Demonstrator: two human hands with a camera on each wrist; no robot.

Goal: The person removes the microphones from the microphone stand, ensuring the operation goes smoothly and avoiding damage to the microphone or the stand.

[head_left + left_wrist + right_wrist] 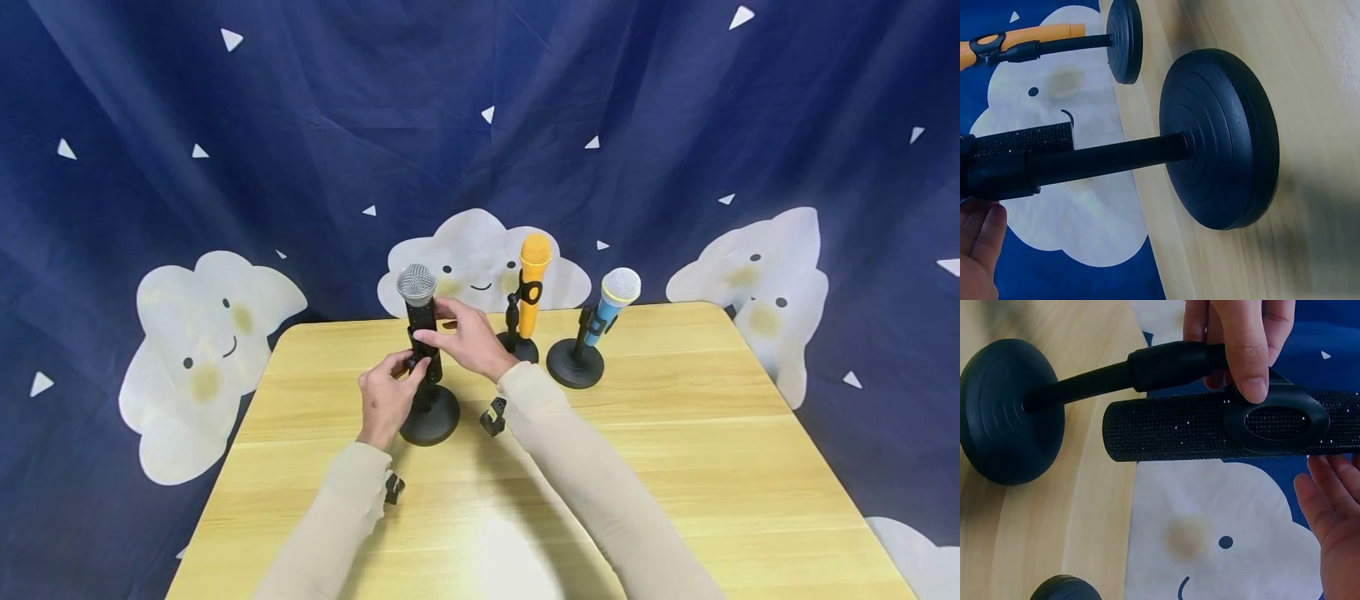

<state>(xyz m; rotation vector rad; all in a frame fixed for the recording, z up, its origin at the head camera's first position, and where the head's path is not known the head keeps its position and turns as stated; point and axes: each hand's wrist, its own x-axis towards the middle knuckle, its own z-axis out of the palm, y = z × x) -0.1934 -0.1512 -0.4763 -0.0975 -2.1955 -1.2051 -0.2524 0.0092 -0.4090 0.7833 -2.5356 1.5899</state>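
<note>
A black glittery microphone (422, 315) with a silver mesh head sits in the clip (1241, 422) of a black desk stand (430, 417), mesh end up. My left hand (386, 398) pinches the stand just below the clip; in the right wrist view its thumb lies on the clip's edge, its other fingers behind the stand's top. Higher up, my right hand (474, 337) holds the microphone's body from the right, thumb in front and fingers behind. In the left wrist view the round base (1219, 140) rests on the table, and the microphone's lower end (1029, 139) lies alongside the pole.
An orange microphone (534, 267) on its own black stand is at the back, right of my right hand. Farther right a blue microphone (609, 304) with a white mesh head tilts on another stand. Behind the wooden table (675, 467) hangs a dark blue curtain (337, 125).
</note>
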